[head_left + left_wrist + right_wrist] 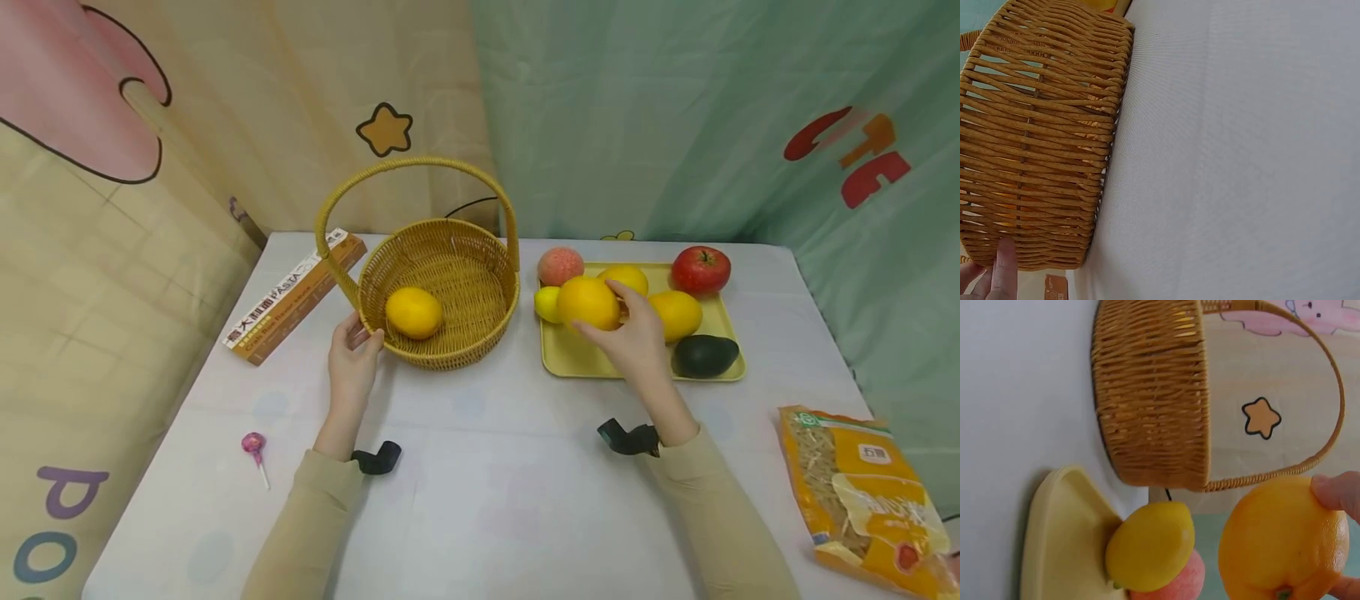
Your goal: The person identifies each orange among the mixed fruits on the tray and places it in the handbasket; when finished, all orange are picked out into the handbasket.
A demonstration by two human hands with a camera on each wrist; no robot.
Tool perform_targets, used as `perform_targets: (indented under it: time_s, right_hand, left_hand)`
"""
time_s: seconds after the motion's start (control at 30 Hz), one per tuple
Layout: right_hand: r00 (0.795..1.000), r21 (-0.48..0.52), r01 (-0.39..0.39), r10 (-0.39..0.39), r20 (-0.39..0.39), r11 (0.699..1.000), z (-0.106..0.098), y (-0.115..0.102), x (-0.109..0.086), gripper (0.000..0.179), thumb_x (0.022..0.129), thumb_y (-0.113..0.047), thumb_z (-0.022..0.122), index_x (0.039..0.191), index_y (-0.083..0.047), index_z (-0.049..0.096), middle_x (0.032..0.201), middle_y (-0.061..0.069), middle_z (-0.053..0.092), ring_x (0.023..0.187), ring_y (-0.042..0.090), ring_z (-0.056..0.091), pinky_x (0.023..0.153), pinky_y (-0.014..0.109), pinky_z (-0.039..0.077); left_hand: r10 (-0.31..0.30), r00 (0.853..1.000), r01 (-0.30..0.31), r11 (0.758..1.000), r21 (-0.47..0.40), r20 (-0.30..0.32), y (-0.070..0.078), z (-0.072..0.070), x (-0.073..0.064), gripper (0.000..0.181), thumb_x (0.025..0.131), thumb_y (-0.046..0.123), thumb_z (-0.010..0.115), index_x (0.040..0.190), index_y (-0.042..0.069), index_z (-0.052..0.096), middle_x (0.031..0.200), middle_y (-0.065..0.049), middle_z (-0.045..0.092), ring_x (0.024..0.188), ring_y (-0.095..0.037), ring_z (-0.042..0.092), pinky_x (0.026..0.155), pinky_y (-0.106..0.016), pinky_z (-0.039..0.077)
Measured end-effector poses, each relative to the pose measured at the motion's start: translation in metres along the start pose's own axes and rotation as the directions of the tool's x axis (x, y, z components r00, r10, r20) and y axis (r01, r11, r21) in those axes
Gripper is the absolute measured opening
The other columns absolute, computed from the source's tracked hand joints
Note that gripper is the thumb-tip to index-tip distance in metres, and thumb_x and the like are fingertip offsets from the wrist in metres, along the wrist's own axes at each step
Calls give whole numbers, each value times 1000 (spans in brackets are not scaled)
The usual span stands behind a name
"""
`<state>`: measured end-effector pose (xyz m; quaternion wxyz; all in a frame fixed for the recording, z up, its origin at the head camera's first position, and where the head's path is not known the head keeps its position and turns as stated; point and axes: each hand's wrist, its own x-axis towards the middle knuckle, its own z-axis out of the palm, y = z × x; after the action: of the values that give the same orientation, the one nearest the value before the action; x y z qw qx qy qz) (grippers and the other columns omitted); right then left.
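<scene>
My right hand pinches an orange between thumb and fingers above the left part of the yellow tray. The right wrist view shows the orange up close, with its green stem end. At the near left side of the wicker basket, my left hand grips the rim. A left fingertip lies along the woven wall in the left wrist view. Inside the basket rests an oval yellow-orange fruit. A lemon lies on the tray, partly behind the orange in the head view.
On the tray are a peach, a red pomegranate-like fruit, more yellow fruit and a dark green avocado. A pasta box lies left of the basket. A lollipop and an orange food bag lie nearer.
</scene>
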<state>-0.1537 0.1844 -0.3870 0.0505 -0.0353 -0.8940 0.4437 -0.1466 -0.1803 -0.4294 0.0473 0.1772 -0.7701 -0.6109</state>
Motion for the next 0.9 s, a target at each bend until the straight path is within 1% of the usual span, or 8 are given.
perform_targets:
  time_s: [0.07, 0.17, 0.23, 0.3, 0.47, 0.6, 0.73, 0.9]
  right_hand:
    - [998, 59, 56, -57, 15, 997, 6, -13, 6, 78, 82, -30, 81, 146, -5, 44, 145, 17, 49, 128, 34, 48, 109, 51, 46]
    - [988, 146, 140, -148, 50, 979, 19, -30, 17, 78, 79, -28, 84, 144, -7, 47, 144, 13, 51, 126, 30, 50, 105, 48, 50]
    - [977, 196, 172, -193, 93, 965, 30, -41, 23, 78, 77, -27, 85, 143, -7, 48, 142, 11, 52, 125, 28, 51, 103, 47, 51]
    - [964, 213, 190, -223, 146, 958, 41, -51, 28, 79, 77, -27, 86, 143, -8, 48, 140, 10, 52, 123, 27, 51, 102, 46, 52]
    - [925, 170, 212, -254, 283, 962, 67, -66, 38, 80, 77, -36, 84, 145, -16, 48, 143, 5, 52, 121, 24, 52, 102, 42, 51]
    - [889, 158, 248, -289, 355, 956, 84, -70, 43, 80, 75, -37, 85, 144, -17, 49, 143, 6, 52, 120, 24, 53, 103, 42, 50]
    - [856, 130, 264, -294, 425, 956, 95, -71, 44, 79, 74, -37, 86, 142, -17, 51, 144, 6, 52, 121, 25, 53, 104, 42, 49]
    - [798, 54, 336, -315, 513, 940, 107, -75, 44, 78, 75, -38, 83, 142, -15, 51, 144, 6, 53, 127, 25, 51, 109, 43, 46]
  left_hand:
    - [11, 1000, -11, 1000, 1, 2, 0, 0, 0, 58, 100, 16, 57, 152, 9, 33, 146, -13, 45, 130, -22, 47, 98, -22, 54]
    - [11, 1000, -11, 1000, 2, 1, 0, 0, 2, 58, 99, 17, 57, 152, 10, 33, 146, -13, 45, 130, -22, 47, 98, -23, 54]
    - [2, 1000, -2, 1000, -2, 3, 0, 1, 4, 58, 99, 17, 58, 152, 10, 34, 147, -12, 45, 130, -21, 47, 99, -24, 53]
    - [-2, 1000, 2, 1000, 0, 3, -1, 2, 5, 58, 99, 18, 58, 152, 11, 34, 147, -12, 45, 130, -21, 47, 99, -24, 53]
    - [4, 1000, -4, 1000, 8, 7, -2, 3, 8, 57, 99, 19, 59, 151, 12, 36, 146, -12, 46, 130, -22, 47, 101, -29, 54]
    - [17, 1000, -18, 1000, 21, 11, -3, 3, 9, 57, 99, 20, 58, 151, 11, 36, 146, -11, 46, 130, -22, 47, 102, -32, 53]
    - [25, 1000, -26, 999, 36, 10, -2, 2, 9, 58, 99, 20, 58, 152, 10, 35, 147, -11, 46, 131, -22, 46, 102, -32, 53]
    - [13, 1000, -13, 999, 34, 1, -1, 0, 8, 58, 99, 20, 58, 151, 11, 36, 146, -12, 46, 130, -22, 47, 100, -29, 54]
